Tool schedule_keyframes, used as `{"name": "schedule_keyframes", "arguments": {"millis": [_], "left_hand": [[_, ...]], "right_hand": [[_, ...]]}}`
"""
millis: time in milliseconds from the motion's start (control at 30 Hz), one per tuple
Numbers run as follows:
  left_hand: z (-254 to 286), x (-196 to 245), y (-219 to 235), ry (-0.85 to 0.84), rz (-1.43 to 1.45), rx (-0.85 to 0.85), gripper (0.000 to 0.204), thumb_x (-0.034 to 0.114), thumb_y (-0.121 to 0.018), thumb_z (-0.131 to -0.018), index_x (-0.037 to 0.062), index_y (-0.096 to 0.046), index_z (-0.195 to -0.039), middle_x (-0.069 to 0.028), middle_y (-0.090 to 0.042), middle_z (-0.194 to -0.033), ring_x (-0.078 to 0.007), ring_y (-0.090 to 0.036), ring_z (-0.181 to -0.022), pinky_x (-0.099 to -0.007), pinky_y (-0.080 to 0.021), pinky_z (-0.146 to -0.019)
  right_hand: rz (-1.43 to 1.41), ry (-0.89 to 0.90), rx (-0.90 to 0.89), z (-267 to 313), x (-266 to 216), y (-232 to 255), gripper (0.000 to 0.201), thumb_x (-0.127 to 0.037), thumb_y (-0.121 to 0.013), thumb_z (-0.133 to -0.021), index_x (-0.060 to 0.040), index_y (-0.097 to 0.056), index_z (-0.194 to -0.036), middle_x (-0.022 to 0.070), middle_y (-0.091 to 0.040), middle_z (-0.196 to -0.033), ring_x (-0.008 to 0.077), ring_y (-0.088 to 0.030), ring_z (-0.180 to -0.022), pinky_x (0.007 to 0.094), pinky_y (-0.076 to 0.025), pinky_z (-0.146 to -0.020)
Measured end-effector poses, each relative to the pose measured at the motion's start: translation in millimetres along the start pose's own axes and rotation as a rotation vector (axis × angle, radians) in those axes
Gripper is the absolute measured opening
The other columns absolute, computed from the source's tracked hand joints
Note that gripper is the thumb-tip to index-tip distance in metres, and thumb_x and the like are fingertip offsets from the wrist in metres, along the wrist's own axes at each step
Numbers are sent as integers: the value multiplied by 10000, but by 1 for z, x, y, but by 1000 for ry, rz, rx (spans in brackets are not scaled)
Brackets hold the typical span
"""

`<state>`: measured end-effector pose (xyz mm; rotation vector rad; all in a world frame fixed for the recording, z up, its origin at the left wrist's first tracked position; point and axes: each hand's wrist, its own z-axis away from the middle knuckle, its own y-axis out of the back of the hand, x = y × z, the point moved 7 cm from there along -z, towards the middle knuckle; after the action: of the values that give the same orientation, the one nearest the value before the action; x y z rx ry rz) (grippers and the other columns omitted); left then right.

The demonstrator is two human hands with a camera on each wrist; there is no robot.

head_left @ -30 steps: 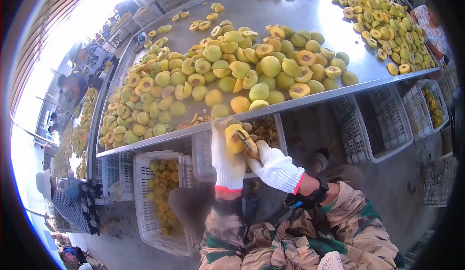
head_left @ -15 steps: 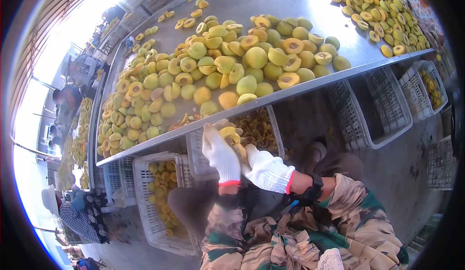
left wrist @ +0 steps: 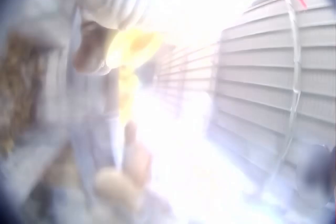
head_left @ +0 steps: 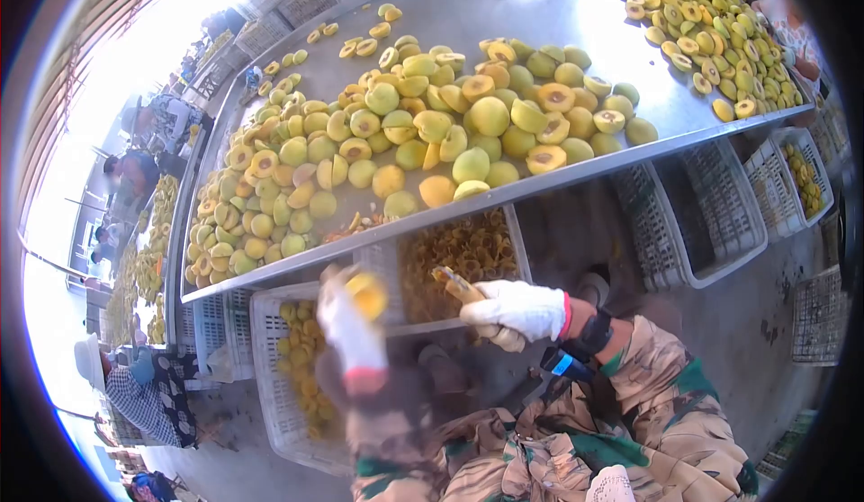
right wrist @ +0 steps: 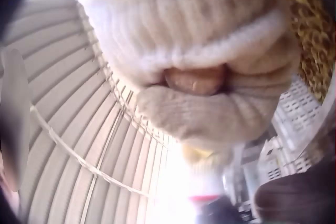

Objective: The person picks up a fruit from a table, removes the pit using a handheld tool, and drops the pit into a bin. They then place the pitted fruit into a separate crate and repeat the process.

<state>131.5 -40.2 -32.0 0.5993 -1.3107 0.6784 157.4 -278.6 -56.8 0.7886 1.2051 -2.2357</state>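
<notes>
My left hand [head_left: 353, 329], in a white knitted glove and blurred, holds a yellow peach half [head_left: 367, 295] beside the crate of fruit halves [head_left: 263, 372]. In the left wrist view the peach half [left wrist: 131, 49] shows at the gloved fingertips against strong glare. My gloved right hand [head_left: 517, 311] grips a pitting tool [head_left: 456, 284] by its wooden handle, its metal tip pointing up and left. From the right wrist, the handle's end [right wrist: 195, 80] shows between curled fingers. Behind the tool stands a crate of brownish-yellow scraps [head_left: 520, 250].
A metal table [head_left: 576, 16] with a raised edge carries a big heap of halved peaches [head_left: 396, 124] and another heap [head_left: 711, 48] at far right. White crates [head_left: 693, 223] stand below on the right. People work at another table [head_left: 162, 223] on the left.
My hands were together at the peach half with the tool on it. Now they are apart: the left has swung left with the peach half, while the right keeps the tool.
</notes>
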Motion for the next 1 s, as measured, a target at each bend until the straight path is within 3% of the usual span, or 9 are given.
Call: {"name": "schedule_keyframes", "arguments": {"millis": [33,133,167,300,500,633,733,867,1000], "left_hand": [[9,21,26,-166,27,90,405,357,-471,-1014,6,-667,-1068,-92,-684,-944,-169,-639,-824,-271,-528,-694],[-2,56,100,-180,-1188,424,394,374,-597,-935,73,-632,-1186,-189,-617,-1197,-343,-608,-1050,-439,-480,-927],[-1,71,93,-331,-1243,486,443,373,-641,-903,63,-616,-1219,-195,-577,-1269,-362,-565,-1145,-444,-461,-974],[-19,117,-45,-803,-940,-11,485,265,-684,-852,59,-584,-1280,-189,-572,-1282,-365,-518,-1214,-429,-415,-1035],[-40,102,-257,-1416,-1448,-659,419,71,-540,-844,177,-587,-1247,-119,-526,-1349,-306,-491,-1257,-418,-443,-995],[-63,80,-275,-1008,-1617,-831,480,58,-567,-838,207,-539,-1294,-134,-563,-1292,-329,-564,-1154,-435,-472,-957],[-76,83,-238,-698,-1322,-741,449,49,-599,-844,129,-520,-1279,-148,-589,-1232,-329,-614,-1065,-426,-501,-929],[-73,67,-169,-84,31,-778,375,182,-564,-967,-24,-474,-1267,-184,-587,-1237,-337,-611,-1095,-459,-553,-884],[-26,37,-132,355,656,-800,493,378,-498,-1008,-46,-483,-1260,-218,-615,-1177,-380,-627,-1057,-530,-557,-858]], "right_hand": [[113,-3,120,2,2,5,208,-268,-604,-933,-120,-467,-886,-39,-423,-587,52,-402,-433,235,-328,-382],[178,10,81,5,1,0,239,-301,-603,-932,-93,-487,-908,-3,-508,-685,87,-484,-498,261,-416,-429],[180,18,60,4,2,-1,250,-310,-606,-931,-92,-486,-914,-3,-508,-686,88,-483,-501,260,-415,-430],[191,149,85,22,-23,2,286,-334,-598,-939,-82,-462,-943,-3,-493,-671,92,-468,-474,256,-388,-418],[41,234,207,46,-40,32,267,-308,-600,-950,-67,-503,-1011,-5,-502,-611,83,-456,-439,248,-379,-420],[64,229,266,50,-38,41,287,-317,-614,-937,-64,-515,-1029,6,-521,-611,86,-468,-443,249,-389,-431],[77,235,270,50,-44,37,289,-316,-605,-936,-62,-513,-1039,9,-520,-607,91,-470,-441,251,-389,-429],[122,227,283,41,-45,25,280,-295,-583,-941,-59,-506,-1070,16,-521,-613,105,-479,-436,256,-383,-419],[187,240,278,24,-46,2,267,-269,-578,-951,-60,-503,-1099,21,-527,-634,116,-488,-438,270,-396,-413]]}}
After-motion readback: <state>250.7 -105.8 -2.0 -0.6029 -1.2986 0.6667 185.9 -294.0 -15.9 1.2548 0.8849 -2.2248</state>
